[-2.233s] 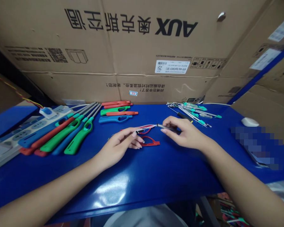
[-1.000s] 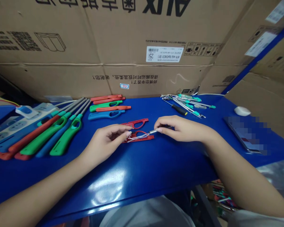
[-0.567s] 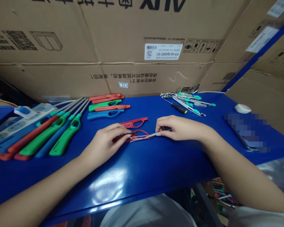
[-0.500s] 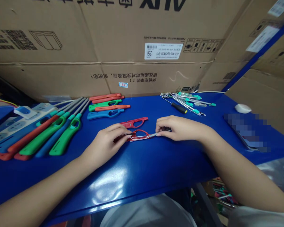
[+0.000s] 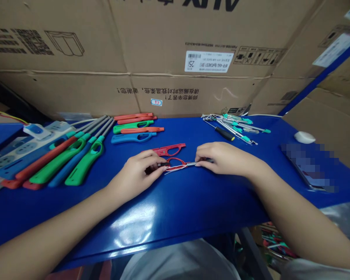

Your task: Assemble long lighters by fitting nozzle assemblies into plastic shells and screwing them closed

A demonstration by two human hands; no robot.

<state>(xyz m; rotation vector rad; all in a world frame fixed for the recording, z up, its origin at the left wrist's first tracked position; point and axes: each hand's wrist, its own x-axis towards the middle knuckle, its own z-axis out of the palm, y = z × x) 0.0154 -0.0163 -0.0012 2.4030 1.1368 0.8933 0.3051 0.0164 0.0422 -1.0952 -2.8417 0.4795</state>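
At the far left of my view I see a power strip (image 5: 25, 147) on the blue table (image 5: 175, 210), with a white-and-blue plug (image 5: 36, 131) and red and yellow wires trailing off. Several lighters (image 5: 55, 165), blue, red and green, lie against it, their grey barrels slanting away to the right. Next, in front of the carton (image 5: 105, 58), I have a short row of handles (image 5: 128, 138) in orange, green and blue.

Then comes the left hand (image 5: 142, 167), thumb and fingertips pinched together on a small dark part (image 5: 162, 164); the fingers hide most of it. Just behind lies the far red half (image 5: 161, 151). The near red half (image 5: 176, 158) sits between the hands, its loop towards me, with white wires (image 5: 172, 171) crossing its lower side. At its right end is a grey tube (image 5: 191, 164); I can't tell whether it is seated there. The right hand (image 5: 221, 158) pinches that tube, thumb against curled fingers.

Beyond it lies a heap of metal rods (image 5: 227, 127) with teal tips, and a black screwdriver (image 5: 225, 133) alongside. Below the table edge I make out jumbled coloured parts (image 5: 277, 241). Far right are a phone (image 5: 297, 167) and a white mouse (image 5: 305, 137) behind it.
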